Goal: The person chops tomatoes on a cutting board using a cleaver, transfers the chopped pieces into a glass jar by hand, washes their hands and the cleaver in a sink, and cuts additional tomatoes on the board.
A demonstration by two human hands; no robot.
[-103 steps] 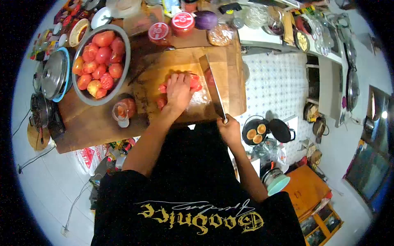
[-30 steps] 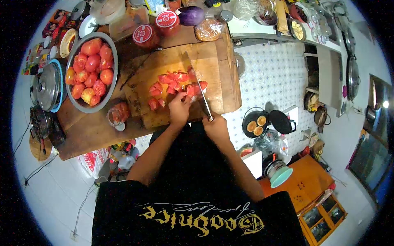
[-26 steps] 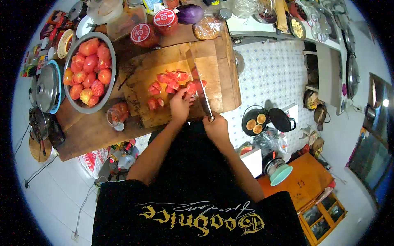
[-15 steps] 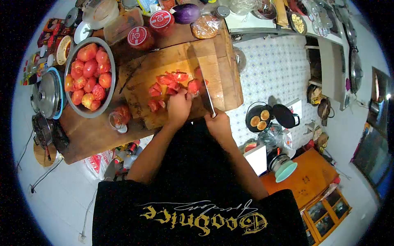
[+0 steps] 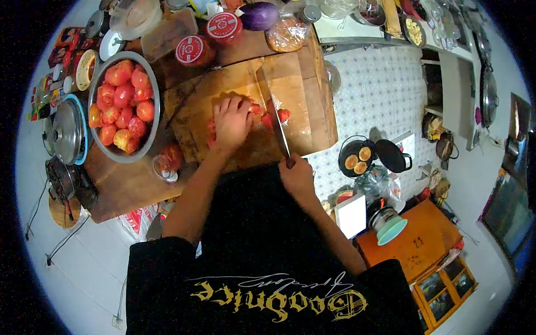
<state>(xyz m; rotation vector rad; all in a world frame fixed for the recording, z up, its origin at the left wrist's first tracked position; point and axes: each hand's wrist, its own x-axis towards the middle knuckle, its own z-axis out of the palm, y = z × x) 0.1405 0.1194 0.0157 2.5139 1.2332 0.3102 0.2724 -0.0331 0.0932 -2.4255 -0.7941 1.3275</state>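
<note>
My left hand lies palm down over cut tomato on the wooden cutting board, its fingers slightly spread and covering most of the pieces. Red bits show at its left edge and beyond its fingertips. My right hand is wrapped round the handle of a large knife, whose blade stands on edge over the board. A small tomato piece lies right of the blade. Left of the board, a grey bowl holds several peeled tomatoes.
Behind the board stand two red-lidded jars, an eggplant and a wrapped round item. A glass jar sits near the table's front edge. A black pan is at the lower right.
My left hand has moved up and left from the near side of the tomato pieces and now covers them. The knife remains in my right hand, its blade slightly shifted. The view has shifted slightly.
</note>
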